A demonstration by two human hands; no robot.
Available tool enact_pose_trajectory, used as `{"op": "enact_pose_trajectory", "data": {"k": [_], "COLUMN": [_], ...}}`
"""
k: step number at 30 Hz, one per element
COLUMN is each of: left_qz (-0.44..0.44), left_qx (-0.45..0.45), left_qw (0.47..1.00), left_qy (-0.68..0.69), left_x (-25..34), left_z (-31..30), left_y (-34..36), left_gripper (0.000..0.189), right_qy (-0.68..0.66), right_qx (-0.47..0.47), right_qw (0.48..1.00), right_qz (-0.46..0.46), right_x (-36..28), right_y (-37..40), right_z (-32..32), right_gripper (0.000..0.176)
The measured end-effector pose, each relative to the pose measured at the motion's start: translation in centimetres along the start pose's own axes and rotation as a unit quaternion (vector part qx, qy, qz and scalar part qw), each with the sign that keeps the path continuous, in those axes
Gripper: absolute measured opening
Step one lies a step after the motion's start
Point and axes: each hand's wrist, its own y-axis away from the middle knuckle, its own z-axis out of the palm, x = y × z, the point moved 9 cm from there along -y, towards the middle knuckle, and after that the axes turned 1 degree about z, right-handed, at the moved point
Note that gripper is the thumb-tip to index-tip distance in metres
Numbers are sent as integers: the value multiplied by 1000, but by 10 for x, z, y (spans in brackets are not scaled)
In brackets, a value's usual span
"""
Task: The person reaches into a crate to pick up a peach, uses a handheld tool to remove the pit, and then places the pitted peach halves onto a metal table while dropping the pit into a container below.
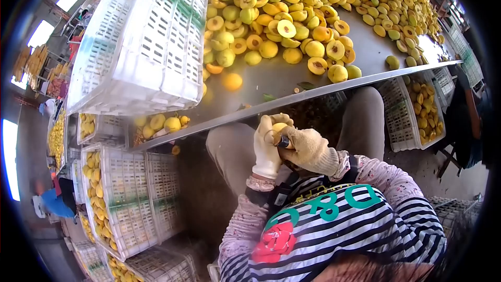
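Note:
My left hand (266, 149), in a pale work glove, is closed around a yellow peach (279, 126) in front of my lap. In my gloved right hand (312, 152) is a pitting tool with a dark handle (283, 141), its end against the peach. A thin curved metal edge shows by the fruit; the rest of the tool is hidden by my fingers. Both hands meet just below the near rim of a metal table (266, 81). Halved yellow peaches (286, 28) are heaped on that table, several with the cut face up.
A white plastic crate (151, 47) stands on the table at the left. Stacked crates of peaches (141, 198) stand on the floor to my left, and another crate (404, 117) is under the table at right. A person in blue (57, 198) is at far left.

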Motion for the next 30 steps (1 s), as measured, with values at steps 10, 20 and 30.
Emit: {"op": "enact_pose_trajectory", "data": {"k": [10,20,30], "left_qz": [57,155,86], "left_qx": [51,41,-2], "left_qw": [995,975,966], "left_qy": [-56,-155,-244], "left_x": [20,9,-20], "left_z": [-12,-22,12], "left_y": [31,26,24], "left_gripper": [38,42,32], "right_qy": [-639,12,20], "right_qx": [-216,38,-10], "right_qw": [725,992,1000], "right_qz": [136,-120,-9], "right_x": [-11,-17,19], "right_y": [13,8,30], "right_z": [20,10,1], "right_gripper": [16,30,25]}}
